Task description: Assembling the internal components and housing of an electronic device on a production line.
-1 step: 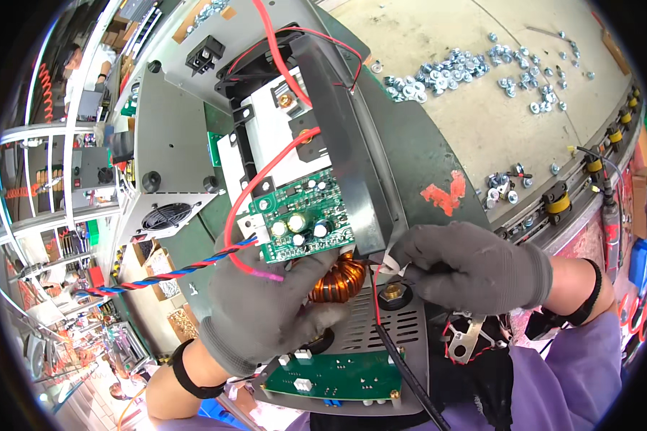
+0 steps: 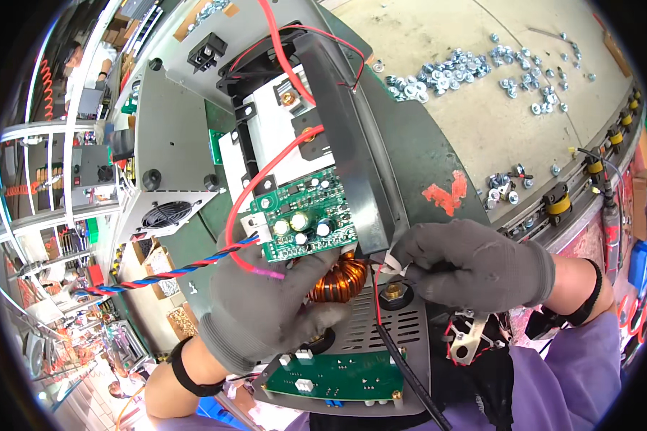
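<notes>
My left hand [image 2: 262, 302], in a grey glove, is closed with its thumb and fingers around a copper-wound ring coil [image 2: 340, 280]. The coil sits under the edge of a green circuit board [image 2: 309, 219]. My right hand [image 2: 471, 266], gloved too, pinches a small whitish piece [image 2: 391, 263] by the lower end of a black bar [image 2: 349, 144]. A thin red wire [image 2: 377, 294] runs down from there into a black sleeve [image 2: 406, 370]. Just below my right fingertips is a brass bolt [image 2: 393, 291] in a black ring. The gloves hide part of the coil and the pinched piece.
A thick red cable [image 2: 255, 187] arches over the boards, and a twisted red-blue cable [image 2: 172, 276] runs left. Below lies a second green board [image 2: 331, 377] on a slotted grey panel. Loose flange screws [image 2: 446, 75] lie far right. Another grey casing [image 2: 172, 129] stands left.
</notes>
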`<move>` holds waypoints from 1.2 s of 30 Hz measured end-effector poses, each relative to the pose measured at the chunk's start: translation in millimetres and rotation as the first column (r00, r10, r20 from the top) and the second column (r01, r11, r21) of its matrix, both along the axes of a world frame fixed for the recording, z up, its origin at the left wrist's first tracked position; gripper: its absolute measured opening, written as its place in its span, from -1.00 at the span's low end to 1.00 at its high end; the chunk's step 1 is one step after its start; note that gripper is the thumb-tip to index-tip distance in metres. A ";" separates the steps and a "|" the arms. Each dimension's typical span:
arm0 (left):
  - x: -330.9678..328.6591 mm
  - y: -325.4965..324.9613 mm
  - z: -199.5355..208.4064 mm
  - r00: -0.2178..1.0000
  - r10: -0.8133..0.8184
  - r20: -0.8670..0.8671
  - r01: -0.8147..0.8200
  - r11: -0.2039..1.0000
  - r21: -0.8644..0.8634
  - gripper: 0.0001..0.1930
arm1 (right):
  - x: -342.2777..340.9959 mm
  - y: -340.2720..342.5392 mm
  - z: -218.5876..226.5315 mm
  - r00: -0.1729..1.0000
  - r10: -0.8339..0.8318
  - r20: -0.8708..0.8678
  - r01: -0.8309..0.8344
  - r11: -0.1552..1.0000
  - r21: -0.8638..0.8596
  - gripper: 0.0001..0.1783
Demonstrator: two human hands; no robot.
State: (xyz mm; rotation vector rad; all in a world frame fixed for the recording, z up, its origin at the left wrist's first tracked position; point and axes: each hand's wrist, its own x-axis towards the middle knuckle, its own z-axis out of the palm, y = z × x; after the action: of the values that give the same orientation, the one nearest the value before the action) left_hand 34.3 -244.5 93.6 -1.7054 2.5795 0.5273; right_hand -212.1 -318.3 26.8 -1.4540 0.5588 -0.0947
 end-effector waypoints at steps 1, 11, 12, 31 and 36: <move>1.4 -0.6 -0.6 0.999 -0.029 0.019 0.029 0.999 0.015 -0.31 | 4.0 -1.0 -0.7 0.999 0.012 -0.040 -0.005 0.987 0.158 -0.69; 3.2 1.1 -9.3 0.994 -0.064 -0.094 0.059 0.997 -0.057 -0.32 | -32.0 3.3 4.1 0.963 -0.264 -0.045 0.266 0.963 0.037 -0.76; 3.3 1.6 -10.8 0.991 -0.066 -0.116 0.058 0.996 -0.066 -0.31 | -41.9 0.7 8.1 0.945 -0.326 -0.037 0.318 0.939 -0.132 -0.77; 7.4 13.8 -12.6 0.995 -0.014 -0.101 0.012 1.000 -0.028 -0.29 | -42.1 16.9 6.8 0.910 -0.268 -0.317 -0.286 0.147 -0.947 -0.84; 8.9 12.8 -11.6 0.997 -0.005 -0.080 0.003 1.000 -0.024 -0.31 | -50.8 -8.1 16.7 0.980 0.007 -0.200 -0.173 0.532 -0.829 -0.77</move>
State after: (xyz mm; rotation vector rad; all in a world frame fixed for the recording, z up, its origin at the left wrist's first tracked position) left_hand 43.2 -231.7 82.0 -1.7201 2.6536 0.5785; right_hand -262.9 -326.4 43.5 -2.4862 0.6054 -0.1738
